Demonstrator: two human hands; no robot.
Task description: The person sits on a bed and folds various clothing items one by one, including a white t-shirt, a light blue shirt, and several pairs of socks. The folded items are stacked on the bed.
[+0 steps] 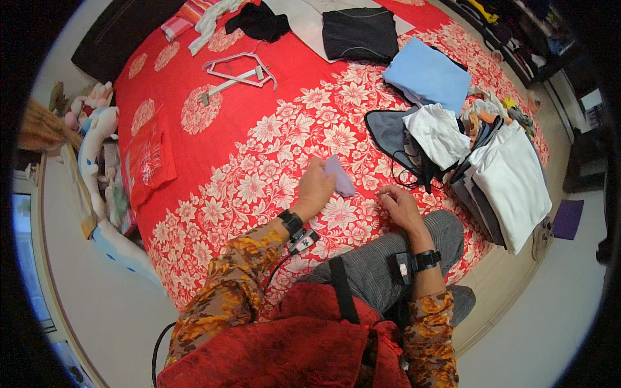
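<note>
A small lavender cloth item [340,178] is gripped at its left edge by my left hand [316,185], over the red floral bedspread [218,199]. To the right of it, my right hand [399,203] hovers near my knee with curled fingers and no cloth seen in them. Further right lie a crumpled white cloth [435,136] on dark garments and a stack of folded clothes with a white one [512,179] on top. Behind them sits a folded light blue garment [427,72].
Two hangers [240,72] lie at the back left, near a folded black garment [360,34] and a crumpled black cloth [257,22]. A red plastic bag [150,165] rests at the bed's left edge, beside a long white plush toy [94,160].
</note>
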